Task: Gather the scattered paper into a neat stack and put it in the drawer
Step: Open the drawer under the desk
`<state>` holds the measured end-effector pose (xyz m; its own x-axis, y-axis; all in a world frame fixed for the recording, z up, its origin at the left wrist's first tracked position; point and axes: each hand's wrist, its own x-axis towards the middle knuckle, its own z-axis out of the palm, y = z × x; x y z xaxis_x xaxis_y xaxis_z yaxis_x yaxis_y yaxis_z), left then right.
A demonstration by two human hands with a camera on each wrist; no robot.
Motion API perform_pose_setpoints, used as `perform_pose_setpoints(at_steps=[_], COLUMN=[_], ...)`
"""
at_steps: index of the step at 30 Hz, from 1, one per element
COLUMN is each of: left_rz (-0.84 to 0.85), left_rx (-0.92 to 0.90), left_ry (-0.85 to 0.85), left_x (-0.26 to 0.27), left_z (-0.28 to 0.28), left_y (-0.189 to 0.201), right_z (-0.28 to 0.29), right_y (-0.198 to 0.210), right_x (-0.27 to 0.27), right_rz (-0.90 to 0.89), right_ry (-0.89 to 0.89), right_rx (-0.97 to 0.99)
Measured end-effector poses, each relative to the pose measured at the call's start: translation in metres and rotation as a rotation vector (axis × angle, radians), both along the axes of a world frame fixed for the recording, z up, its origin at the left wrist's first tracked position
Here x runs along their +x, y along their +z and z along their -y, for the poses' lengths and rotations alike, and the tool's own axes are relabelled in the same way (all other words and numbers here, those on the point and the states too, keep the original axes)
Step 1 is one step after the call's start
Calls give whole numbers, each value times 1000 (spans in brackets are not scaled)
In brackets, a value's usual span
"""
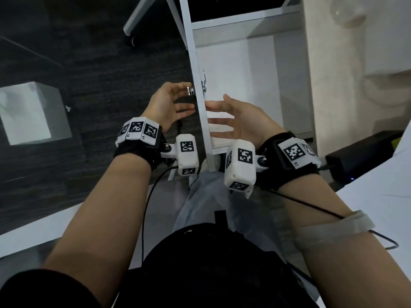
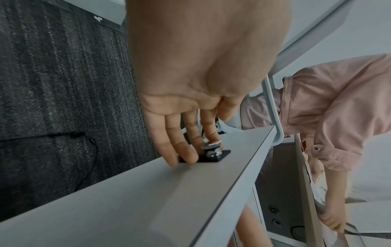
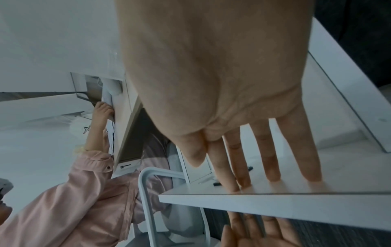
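Left hand (image 1: 165,105) outside drawer front (image 1: 201,112), fingers straight, touching metal knob (image 2: 212,147), gripping nothing. Right hand (image 1: 236,121) inside drawer, fingers straight, spread, empty.

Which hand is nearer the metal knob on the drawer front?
Left. The left hand has its fingers at the knob; the right hand is behind the drawer front.

drawer (image 1: 233,70) white | carpet (image 1: 66,52) dark grey | knob (image 2: 212,148) chrome
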<state>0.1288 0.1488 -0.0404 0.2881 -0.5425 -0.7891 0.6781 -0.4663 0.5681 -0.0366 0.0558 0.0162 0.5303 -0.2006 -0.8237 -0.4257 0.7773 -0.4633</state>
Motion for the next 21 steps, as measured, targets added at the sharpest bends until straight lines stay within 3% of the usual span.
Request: perform_pose_setpoints(at_steps=[9, 21], left_rz=[65, 36], left_rx=[46, 48], left_ry=[104, -3], left_x=[31, 34], left_z=[-42, -53], left_y=[-4, 18], right_z=[-32, -27], right_y=[-10, -9], right_x=[38, 47], right_rz=[64, 28], right_ry=[130, 193], right_rx=[54, 40])
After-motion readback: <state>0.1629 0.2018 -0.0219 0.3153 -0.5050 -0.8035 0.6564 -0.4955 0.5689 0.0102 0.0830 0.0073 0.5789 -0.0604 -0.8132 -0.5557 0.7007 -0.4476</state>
